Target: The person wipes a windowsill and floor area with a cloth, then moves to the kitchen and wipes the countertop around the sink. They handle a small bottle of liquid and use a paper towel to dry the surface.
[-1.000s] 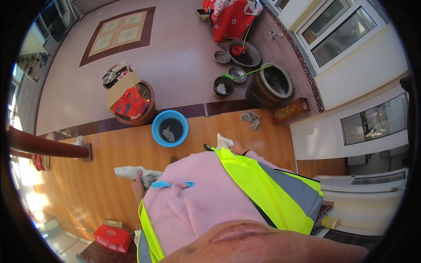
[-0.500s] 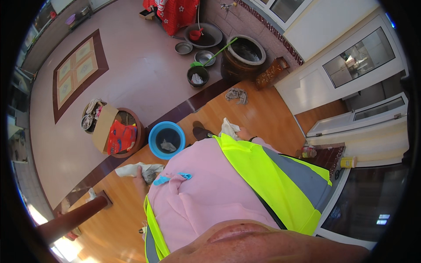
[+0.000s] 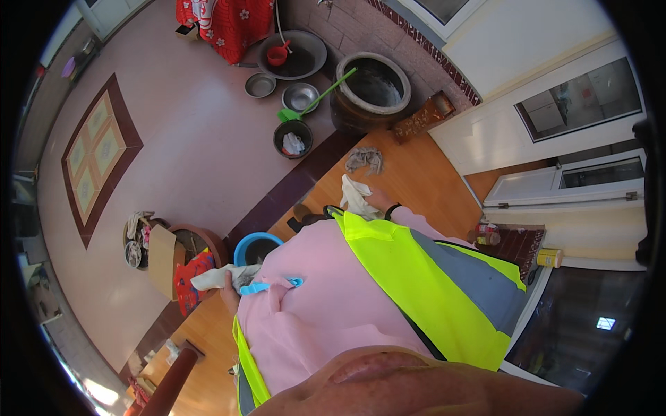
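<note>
My left hand is closed round a white cloth with a grey part, held beside my body; some of it is hidden behind my pink top. Just past it stands a blue basin with dark water, half covered by my body. On the other side, my right hand grips a white cloth that hangs loosely over the wooden floor. A crumpled grey rag lies on the floor a little beyond that cloth, apart from it.
A dark bucket with a pale cloth, metal bowls, a big grey basin and a large water jar stand ahead. Left are a round planter and a cardboard box. A dark red post rises lower left.
The view has turned and moved forward. More of the blue basin is now behind my body, and the grey rag is nearer. Both hands still hold their cloths.
</note>
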Demonstrator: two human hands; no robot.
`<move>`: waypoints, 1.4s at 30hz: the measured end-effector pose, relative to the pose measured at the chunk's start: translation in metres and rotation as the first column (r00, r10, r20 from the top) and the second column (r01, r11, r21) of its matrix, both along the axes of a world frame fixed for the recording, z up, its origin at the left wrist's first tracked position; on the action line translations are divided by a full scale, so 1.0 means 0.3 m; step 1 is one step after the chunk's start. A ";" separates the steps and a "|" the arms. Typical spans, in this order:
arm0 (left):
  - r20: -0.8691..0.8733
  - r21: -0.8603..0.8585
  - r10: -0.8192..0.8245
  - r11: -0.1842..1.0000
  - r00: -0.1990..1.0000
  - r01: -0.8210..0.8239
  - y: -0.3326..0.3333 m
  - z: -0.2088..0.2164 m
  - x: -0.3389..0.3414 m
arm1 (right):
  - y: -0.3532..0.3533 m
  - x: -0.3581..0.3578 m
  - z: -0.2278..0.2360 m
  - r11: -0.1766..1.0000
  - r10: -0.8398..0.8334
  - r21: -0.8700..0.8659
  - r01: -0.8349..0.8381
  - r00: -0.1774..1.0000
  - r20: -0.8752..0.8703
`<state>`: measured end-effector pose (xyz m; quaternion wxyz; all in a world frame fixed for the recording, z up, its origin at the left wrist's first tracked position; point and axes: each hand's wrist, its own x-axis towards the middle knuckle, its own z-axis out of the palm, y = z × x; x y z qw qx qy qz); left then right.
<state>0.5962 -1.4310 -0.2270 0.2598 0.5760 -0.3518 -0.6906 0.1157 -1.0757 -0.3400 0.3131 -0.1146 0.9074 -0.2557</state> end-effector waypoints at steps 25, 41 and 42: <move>0.063 -0.152 -0.168 0.973 0.984 0.175 -0.656 0.163 -0.563 | -0.100 -0.132 -0.116 0.972 -0.214 0.106 0.208 0.976 0.047; 0.021 -0.167 -0.172 0.971 0.985 0.174 -1.566 -0.066 -1.132 | -1.213 -0.812 -0.531 0.995 -0.091 -0.049 0.085 0.986 -0.139; 0.033 -0.193 -0.162 0.967 0.986 0.166 -1.658 -0.080 -1.184 | -1.359 -0.871 -0.541 0.990 -0.084 -0.122 0.069 0.990 -0.118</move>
